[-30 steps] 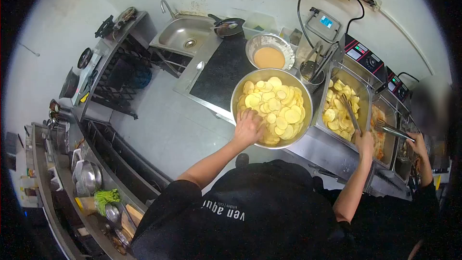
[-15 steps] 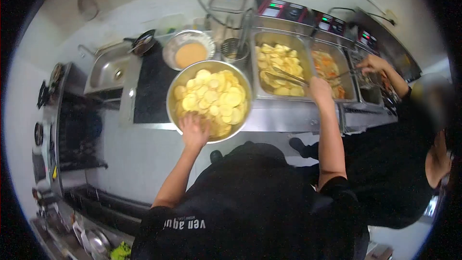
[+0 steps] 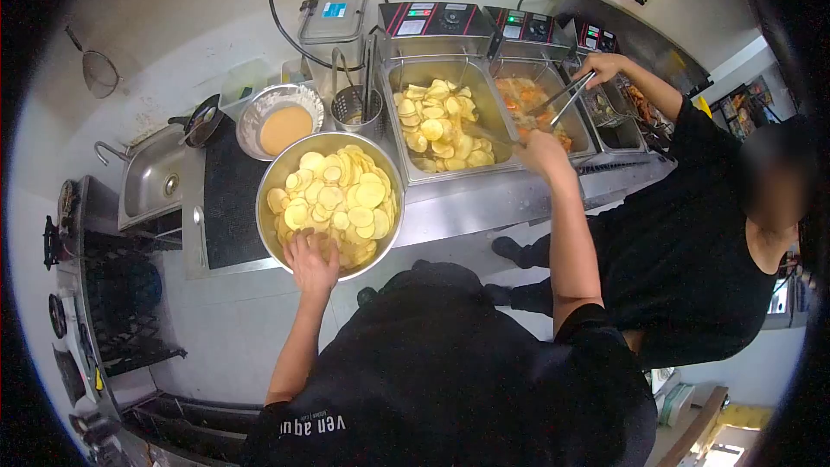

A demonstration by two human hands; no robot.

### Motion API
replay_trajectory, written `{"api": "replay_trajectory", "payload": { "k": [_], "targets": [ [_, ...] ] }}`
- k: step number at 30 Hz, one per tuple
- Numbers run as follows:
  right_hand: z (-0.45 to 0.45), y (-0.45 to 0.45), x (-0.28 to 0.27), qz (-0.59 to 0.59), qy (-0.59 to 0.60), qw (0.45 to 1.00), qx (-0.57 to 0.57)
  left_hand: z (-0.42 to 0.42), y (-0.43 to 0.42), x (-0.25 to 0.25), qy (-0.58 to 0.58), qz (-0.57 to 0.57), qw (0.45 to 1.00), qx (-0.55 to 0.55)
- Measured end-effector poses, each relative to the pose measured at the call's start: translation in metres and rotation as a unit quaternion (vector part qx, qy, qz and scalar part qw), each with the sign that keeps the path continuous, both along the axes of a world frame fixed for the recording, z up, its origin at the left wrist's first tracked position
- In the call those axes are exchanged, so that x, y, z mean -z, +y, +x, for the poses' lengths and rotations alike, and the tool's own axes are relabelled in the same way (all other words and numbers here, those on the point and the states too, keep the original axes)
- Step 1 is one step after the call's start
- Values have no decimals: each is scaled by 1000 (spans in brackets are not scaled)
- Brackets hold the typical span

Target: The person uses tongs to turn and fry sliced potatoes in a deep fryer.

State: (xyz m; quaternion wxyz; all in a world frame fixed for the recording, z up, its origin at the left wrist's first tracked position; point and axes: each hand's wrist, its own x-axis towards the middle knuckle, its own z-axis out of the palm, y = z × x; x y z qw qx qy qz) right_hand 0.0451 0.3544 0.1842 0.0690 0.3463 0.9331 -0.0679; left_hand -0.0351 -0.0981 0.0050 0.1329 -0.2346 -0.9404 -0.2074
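Slices [image 3: 333, 195], thin, prob. potato, heaped in wide steel bowl [image 3: 294, 154] at near edge of desk [image 3: 441, 216], just beside batter bowl [image 3: 252, 121]. Likely light singly, heavy-ish in bulk; prob. bendy but apt to snap if folded hard, slippery, clingy face to face. Best taken off top of heap w/ loosely cupped hand, no hard pinch; bowl best by rim, both sides. Pale yellow, roundish, mixed sizes, overlapping at all angles.

L hand [image 3: 313, 266] on slices at near side of bowl, w/ fingers partly bent, slightly spread; can't tell if gripping any. R hand [image 3: 545, 154] by front edge of fryer [image 3: 458, 176], w/ fingers closed round metal utensil [image 3: 491, 132], blurred, prob. tongs. More slices in fryer, bunched. Co-worker's hand [image 3: 603, 67] w/ separate pair [image 3: 566, 95] over next fryer, orange bits inside.
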Motion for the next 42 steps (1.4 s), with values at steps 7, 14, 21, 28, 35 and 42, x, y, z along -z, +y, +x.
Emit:
{"api": "replay_trajectory", "payload": {
  "k": [7,14,21,28,35,42],
  "targets": [
    [12,1,-4,-23,-66,997,11,1,1,-3,-3,2,1000,1],
    [14,-10,-35,-68,-64,995,-29,1,0,1,-37,7,999,0],
    [14,-4,0,3,-6,1000,-18,0,1,0,-41,13,999,-8],
    [-32,6,14,39,74,996,-16,-2,0,2,-52,-14,999,3],
    [-12,-7,32,71,35,997,-5,0,0,-3,-50,-12,999,4],
    [53,-26,-19,40,-8,999,2,0,0,1,-41,-9,999,3]
  ]
}}
